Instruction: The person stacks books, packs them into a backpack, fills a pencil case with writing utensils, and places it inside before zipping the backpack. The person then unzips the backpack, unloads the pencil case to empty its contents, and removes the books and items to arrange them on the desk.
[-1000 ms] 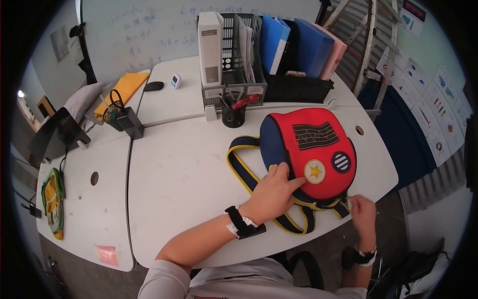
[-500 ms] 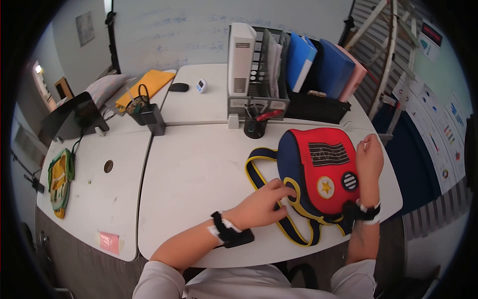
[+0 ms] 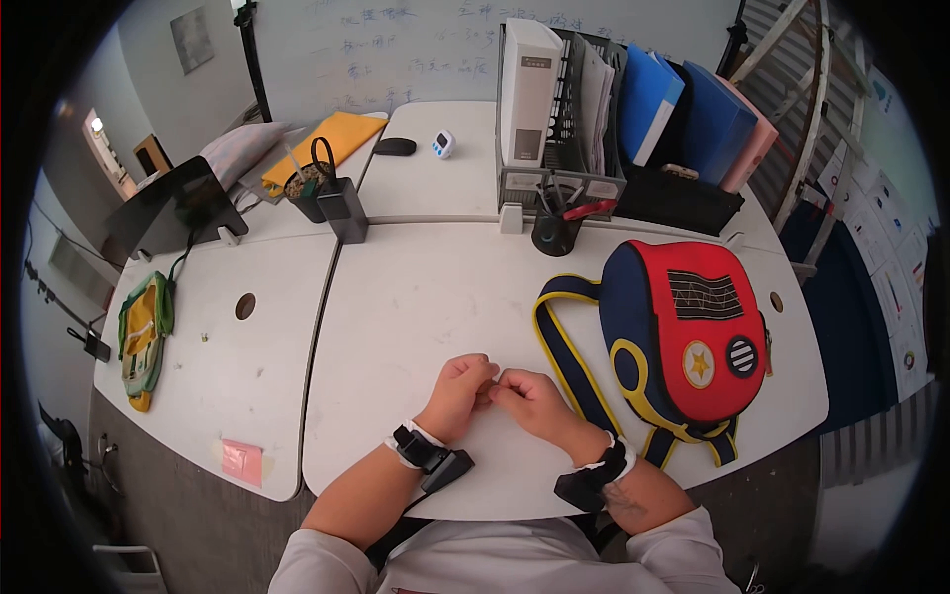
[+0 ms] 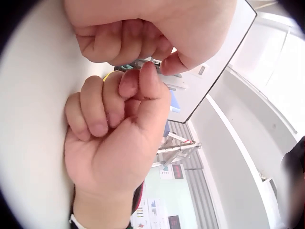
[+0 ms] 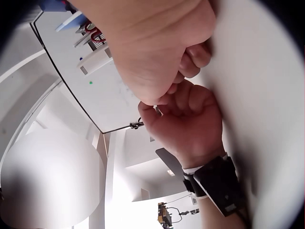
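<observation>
Above the table's front middle, the left hand [image 3: 458, 398] and right hand [image 3: 537, 403] meet at their fingertips, with nothing visibly held. In the left wrist view, the left hand [image 4: 190, 26] is above the right hand [image 4: 119, 148], both with curled fingers. The right wrist view has the right hand [image 5: 147, 52] over the left hand [image 5: 186, 126], whose thumb and forefinger tips are close together. To their right lies a red and navy backpack [image 3: 648, 297] with yellow trim, a star patch and a striped patch; neither hand touches it.
A pen cup [image 3: 556, 234] and file rack [image 3: 562, 183] stand behind, beside blue folders [image 3: 710, 124]. Farther left are a black holder [image 3: 342, 210], a dark screen [image 3: 178, 208], a green-yellow bag [image 3: 144, 332] and a pink note [image 3: 241, 461].
The left hand has left the backpack's side. The right hand has come from the backpack's right side to the left hand. The head view has shifted, and the backpack appears farther right.
</observation>
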### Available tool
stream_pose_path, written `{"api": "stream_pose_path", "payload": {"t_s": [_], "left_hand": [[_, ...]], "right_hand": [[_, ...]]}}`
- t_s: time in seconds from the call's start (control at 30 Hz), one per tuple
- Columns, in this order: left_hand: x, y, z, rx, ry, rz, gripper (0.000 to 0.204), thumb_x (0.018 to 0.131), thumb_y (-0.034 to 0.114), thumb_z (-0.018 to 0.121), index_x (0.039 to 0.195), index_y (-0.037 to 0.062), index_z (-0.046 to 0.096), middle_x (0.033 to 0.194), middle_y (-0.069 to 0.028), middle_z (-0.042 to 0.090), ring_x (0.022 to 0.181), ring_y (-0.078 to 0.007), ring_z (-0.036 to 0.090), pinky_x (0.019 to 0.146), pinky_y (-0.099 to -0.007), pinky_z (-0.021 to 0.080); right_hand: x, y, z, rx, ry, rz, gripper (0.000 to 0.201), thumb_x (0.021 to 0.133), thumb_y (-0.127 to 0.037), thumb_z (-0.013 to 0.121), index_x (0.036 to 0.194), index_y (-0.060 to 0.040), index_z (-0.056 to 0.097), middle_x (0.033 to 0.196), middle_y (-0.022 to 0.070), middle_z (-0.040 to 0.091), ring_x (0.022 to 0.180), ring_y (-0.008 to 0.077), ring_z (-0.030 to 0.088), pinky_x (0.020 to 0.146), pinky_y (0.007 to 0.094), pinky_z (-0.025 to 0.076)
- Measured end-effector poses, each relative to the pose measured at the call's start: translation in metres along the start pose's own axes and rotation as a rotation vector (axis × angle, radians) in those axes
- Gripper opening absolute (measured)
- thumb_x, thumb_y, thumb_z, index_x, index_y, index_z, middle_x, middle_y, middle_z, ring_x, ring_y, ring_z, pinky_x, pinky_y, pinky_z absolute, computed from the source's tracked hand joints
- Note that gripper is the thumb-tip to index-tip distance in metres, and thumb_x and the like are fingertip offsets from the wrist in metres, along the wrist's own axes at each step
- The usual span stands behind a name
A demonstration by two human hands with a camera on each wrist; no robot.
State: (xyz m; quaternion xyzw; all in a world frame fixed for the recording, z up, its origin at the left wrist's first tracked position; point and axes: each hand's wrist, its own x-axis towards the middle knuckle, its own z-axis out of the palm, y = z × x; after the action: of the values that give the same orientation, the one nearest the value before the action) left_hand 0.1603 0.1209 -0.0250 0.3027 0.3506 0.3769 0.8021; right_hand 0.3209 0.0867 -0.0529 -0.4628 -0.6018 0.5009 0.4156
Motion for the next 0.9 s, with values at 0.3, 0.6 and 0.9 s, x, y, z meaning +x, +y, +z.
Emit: {"api": "stream_pose_path", "payload": {"t_s": [0.3,0.6,0.9], "left_hand": [[0.002,-0.007,-0.003,0.155,-0.026,0.055,0.037,0.093,0.007,0.057,0.062,0.0149,0.039,0.060,0.0072,0.040,0.053,-0.0038,0.033,0.048,-0.0235,0.026],[0.001,-0.007,-0.003,0.248,-0.080,0.005,0.039,0.093,0.011,0.059,0.060,0.0129,0.039,0.055,0.0073,0.036,0.049,-0.0041,0.028,0.045,-0.0253,0.021],[0.003,-0.008,0.007,0.507,-0.076,0.029,0.039,0.092,0.010,0.059,0.058,0.0112,0.041,0.055,0.0089,0.038,0.051,-0.0024,0.030,0.045,-0.0255,0.024]], "right_hand": [[-0.011,-0.040,-0.013,-0.188,-0.079,0.067,0.011,0.094,-0.010,0.062,0.096,0.0007,0.064,0.072,0.0075,0.064,0.068,0.0093,0.059,0.065,0.0255,0.049],[-0.076,-0.101,-0.251,-1.031,0.950,-0.110,0.037,0.092,-0.004,0.054,0.129,-0.0015,0.054,0.117,0.0193,0.065,0.109,0.0334,0.062,0.099,0.0398,0.046],[-0.175,-0.053,-0.312,-0.690,0.786,0.299,0.034,0.106,-0.028,0.045,0.098,0.0020,0.059,0.076,0.0117,0.058,0.072,0.0188,0.056,0.073,0.0317,0.048]]}}
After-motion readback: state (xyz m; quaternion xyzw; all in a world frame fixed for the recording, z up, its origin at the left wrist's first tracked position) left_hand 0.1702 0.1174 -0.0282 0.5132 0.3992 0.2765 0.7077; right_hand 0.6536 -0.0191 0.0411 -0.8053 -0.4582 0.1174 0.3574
